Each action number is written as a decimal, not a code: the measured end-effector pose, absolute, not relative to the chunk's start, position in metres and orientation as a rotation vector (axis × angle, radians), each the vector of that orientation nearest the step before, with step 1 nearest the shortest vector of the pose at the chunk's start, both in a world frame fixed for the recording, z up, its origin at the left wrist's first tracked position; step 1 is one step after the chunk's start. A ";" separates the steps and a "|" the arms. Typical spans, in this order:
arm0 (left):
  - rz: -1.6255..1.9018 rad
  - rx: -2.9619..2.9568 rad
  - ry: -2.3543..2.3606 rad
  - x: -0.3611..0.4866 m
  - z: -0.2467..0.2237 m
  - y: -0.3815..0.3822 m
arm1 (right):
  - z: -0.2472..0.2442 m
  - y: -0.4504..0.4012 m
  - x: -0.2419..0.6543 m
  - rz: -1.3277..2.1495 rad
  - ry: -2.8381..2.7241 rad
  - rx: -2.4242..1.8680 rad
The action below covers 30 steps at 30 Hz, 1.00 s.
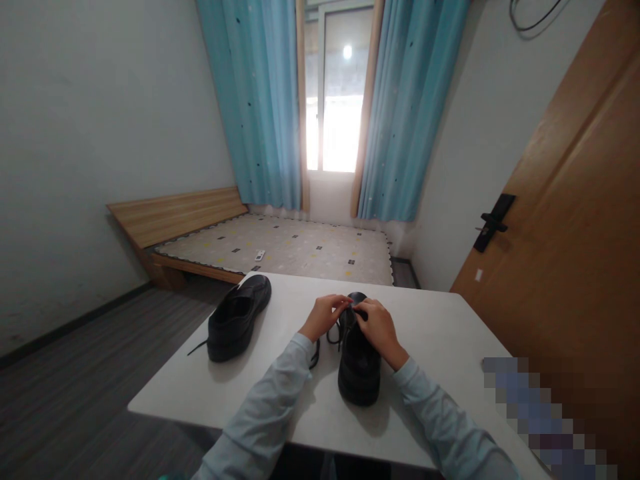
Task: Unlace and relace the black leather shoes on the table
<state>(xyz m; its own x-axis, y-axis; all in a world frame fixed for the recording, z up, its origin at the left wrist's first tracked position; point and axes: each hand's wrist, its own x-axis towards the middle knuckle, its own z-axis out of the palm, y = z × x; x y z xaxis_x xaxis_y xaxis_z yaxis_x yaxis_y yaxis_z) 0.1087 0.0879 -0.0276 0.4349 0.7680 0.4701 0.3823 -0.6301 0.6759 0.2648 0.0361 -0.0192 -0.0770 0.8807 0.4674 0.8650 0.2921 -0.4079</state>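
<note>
A black lace-up shoe point(359, 367) stands upright on the white table with its toe pointing away from me. At its lacing, near the toe, my left hand point(327, 315) comes in from the left with its fingertips pinched on the shoelace. My right hand point(377, 323) reaches over the shoe's right side, fingers closed at the same lacing. Loose black lace point(334, 333) loops out to the left of the shoe, under my left hand. The other black shoe point(239, 319) rests at the table's left, a lace end trailing from it.
The white table point(430, 400) reaches toward a bed point(295, 247) with a small white object point(260, 255) on it. A wooden door point(565, 233) with a black handle stands at the right. A pixelated patch covers the table's right edge.
</note>
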 end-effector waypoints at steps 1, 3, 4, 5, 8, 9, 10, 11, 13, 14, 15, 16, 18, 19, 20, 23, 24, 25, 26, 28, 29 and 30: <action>1.073 2.243 0.956 0.109 -0.027 0.087 | -0.019 0.036 0.264 0.011 -1.918 -1.572; 1.057 2.277 0.957 0.110 -0.027 0.086 | -0.018 0.036 0.264 -0.026 -1.905 -1.594; 1.054 2.281 0.959 0.110 -0.027 0.086 | -0.018 0.036 0.263 -0.038 -1.897 -1.604; 1.059 2.277 0.956 0.111 -0.027 0.085 | -0.017 0.036 0.263 -0.047 -1.890 -1.615; 1.080 2.257 0.918 0.112 -0.028 0.085 | -0.016 0.037 0.262 -0.068 -1.886 -1.644; 1.084 2.254 0.908 0.112 -0.028 0.084 | -0.015 0.037 0.261 -0.079 -1.889 -1.648; 1.087 2.252 0.904 0.112 -0.028 0.084 | -0.015 0.037 0.260 -0.091 -1.891 -1.650; 1.090 2.247 0.905 0.113 -0.029 0.084 | -0.014 0.037 0.260 -0.101 -1.887 -1.649; 1.097 2.230 0.919 0.114 -0.028 0.084 | -0.014 0.036 0.259 -0.100 -1.856 -1.638; 1.102 2.222 0.925 0.114 -0.028 0.083 | -0.015 0.036 0.259 -0.085 -1.827 -1.626; 1.109 2.220 0.927 0.115 -0.028 0.083 | -0.015 0.036 0.259 -0.060 -1.790 -1.610; 1.114 2.223 0.920 0.115 -0.027 0.082 | -0.016 0.037 0.259 -0.026 -1.744 -1.589; 1.103 2.239 0.883 0.115 -0.026 0.081 | -0.018 0.038 0.260 0.060 -1.643 -1.534; 1.080 2.244 0.860 0.115 -0.026 0.081 | -0.019 0.039 0.261 0.112 -1.591 -1.502; 1.046 2.247 0.840 0.114 -0.026 0.081 | -0.020 0.040 0.263 0.167 -1.542 -1.470; 0.950 2.246 0.807 0.111 -0.027 0.080 | -0.022 0.043 0.269 0.337 -1.402 -1.381; 0.934 2.242 0.792 0.110 -0.028 0.080 | -0.023 0.045 0.271 0.386 -1.354 -1.350; 0.929 2.235 0.770 0.110 -0.029 0.080 | -0.022 0.046 0.274 0.433 -1.303 -1.313; 0.926 2.227 0.745 0.109 -0.030 0.080 | -0.022 0.047 0.277 0.479 -1.249 -1.270; 0.922 2.217 0.710 0.107 -0.032 0.080 | -0.019 0.049 0.284 0.588 -1.131 -1.158; 0.917 2.218 0.703 0.107 -0.033 0.080 | -0.017 0.049 0.287 0.641 -1.066 -1.098; 0.912 2.221 0.704 0.106 -0.034 0.080 | -0.015 0.049 0.291 0.682 -0.999 -1.043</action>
<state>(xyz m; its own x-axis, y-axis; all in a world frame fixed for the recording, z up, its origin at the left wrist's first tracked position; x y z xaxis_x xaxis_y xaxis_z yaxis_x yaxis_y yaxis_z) 0.1058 0.0798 -0.0335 0.6180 0.6678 0.4148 0.2324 -0.6593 0.7151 0.2909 0.0494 -0.0150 0.4112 0.8463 0.3387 -0.0076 0.3747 -0.9271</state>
